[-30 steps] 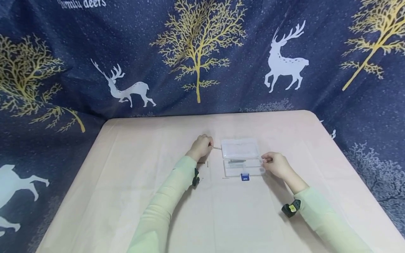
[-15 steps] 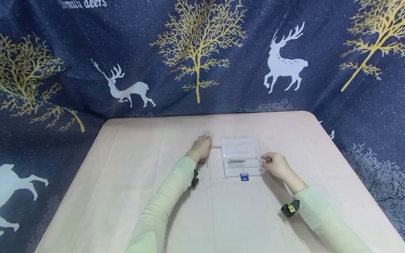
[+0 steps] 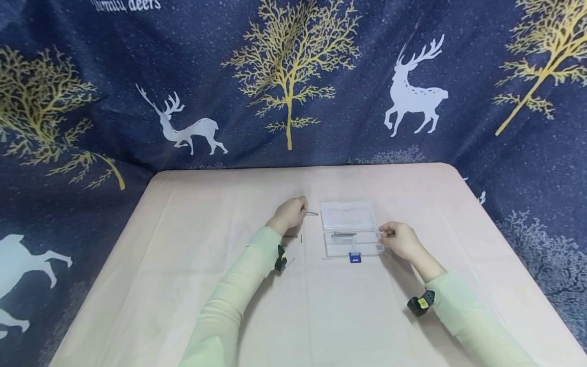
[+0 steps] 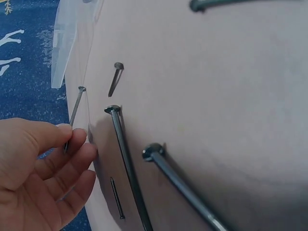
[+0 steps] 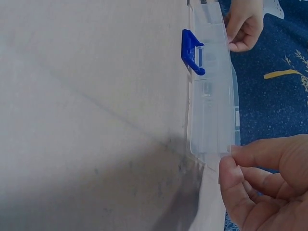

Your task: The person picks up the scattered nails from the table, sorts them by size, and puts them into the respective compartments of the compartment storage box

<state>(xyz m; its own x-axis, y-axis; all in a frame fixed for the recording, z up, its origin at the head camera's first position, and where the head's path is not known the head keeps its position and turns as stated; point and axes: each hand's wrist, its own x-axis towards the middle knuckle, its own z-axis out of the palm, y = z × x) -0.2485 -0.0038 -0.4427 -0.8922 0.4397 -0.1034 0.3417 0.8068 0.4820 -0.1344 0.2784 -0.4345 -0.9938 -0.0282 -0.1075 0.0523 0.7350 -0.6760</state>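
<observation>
A nail (image 4: 76, 106) is pinched by its lower end between the thumb and fingers of the left hand (image 3: 290, 213), the remaining fingers being loosely bent. It is held just left of the clear lid (image 3: 348, 218), apart from it in the head view. Its long axis runs roughly left to right there, with the head end turned toward the lid and the tip enclosed by the hand.

The lid is folded back on the far side of the clear box (image 3: 369, 250), so the box tray lies right and slightly nearer than the nail. Several nails (image 3: 344, 235) are contained in its far row, toward the left. The blue latch (image 3: 355, 257) is seen at the near edge. The box's right end is pinched by the right hand (image 3: 401, 239), with thumb and forefinger brought nearly together; the nail is thus far closer to the left hand.

On the counter (image 3: 348, 316), a long nail (image 4: 127, 168), a thick nail (image 4: 185, 187) and a short nail (image 4: 115, 79) are left loose near the left wrist. The far side is backed by a dark blue curtain (image 3: 330, 127).
</observation>
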